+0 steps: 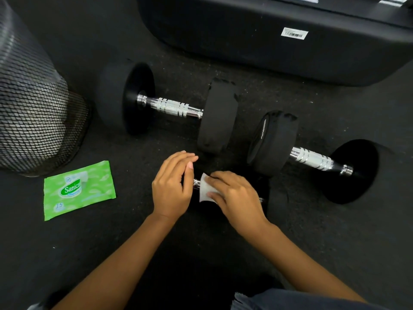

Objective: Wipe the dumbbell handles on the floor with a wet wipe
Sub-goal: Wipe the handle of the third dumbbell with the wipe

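Note:
Three black dumbbells with chrome handles lie on the dark floor. The far one point(172, 107) lies in the middle, a second point(311, 158) to the right. The nearest one's handle point(196, 184) is mostly hidden under my hands. My right hand point(234, 198) grips a white wet wipe point(206, 191) wrapped over that handle. My left hand point(173, 185) rests with straight fingers on the left end of the nearest dumbbell, whose plate is hidden beneath it.
A green wet wipe packet point(79, 190) lies flat on the floor to the left. A black mesh bin point(33, 113) stands at far left. A large black padded bench base point(279, 39) runs along the back.

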{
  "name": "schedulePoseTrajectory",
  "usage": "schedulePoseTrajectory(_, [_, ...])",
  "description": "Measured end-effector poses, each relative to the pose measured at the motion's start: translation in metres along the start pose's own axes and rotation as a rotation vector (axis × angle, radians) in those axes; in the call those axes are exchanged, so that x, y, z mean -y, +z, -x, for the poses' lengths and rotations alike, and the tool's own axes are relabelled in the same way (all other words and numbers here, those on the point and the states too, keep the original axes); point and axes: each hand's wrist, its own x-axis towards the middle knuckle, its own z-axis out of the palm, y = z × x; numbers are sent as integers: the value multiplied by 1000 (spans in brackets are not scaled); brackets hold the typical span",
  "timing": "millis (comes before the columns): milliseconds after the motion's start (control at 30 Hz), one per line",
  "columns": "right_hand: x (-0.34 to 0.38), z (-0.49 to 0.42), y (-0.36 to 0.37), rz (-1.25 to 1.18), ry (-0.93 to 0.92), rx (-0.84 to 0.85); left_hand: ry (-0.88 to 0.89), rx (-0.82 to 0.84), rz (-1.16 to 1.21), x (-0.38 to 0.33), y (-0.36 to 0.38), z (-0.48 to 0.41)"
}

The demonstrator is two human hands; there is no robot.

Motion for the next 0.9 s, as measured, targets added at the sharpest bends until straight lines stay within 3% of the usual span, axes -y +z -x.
schedulePoseTrajectory(133, [1, 2, 2, -49, 69, -19, 2, 1, -2, -1, 0, 0])
schedulePoseTrajectory(333, [9, -16, 7, -401, 205, 31, 0, 2, -1, -1, 0, 1])
schedulePoseTrajectory(533, [1, 5, 14, -64, -43, -67, 3, -8, -4, 0, 0, 1])
schedulePoseTrajectory(767, [12, -26, 10, -315, 206, 68, 2, 0, -15, 0, 1, 0])
schedulePoseTrajectory(900, [9, -15, 10, -178, -16, 50, -3, -9, -3, 0, 0, 0])
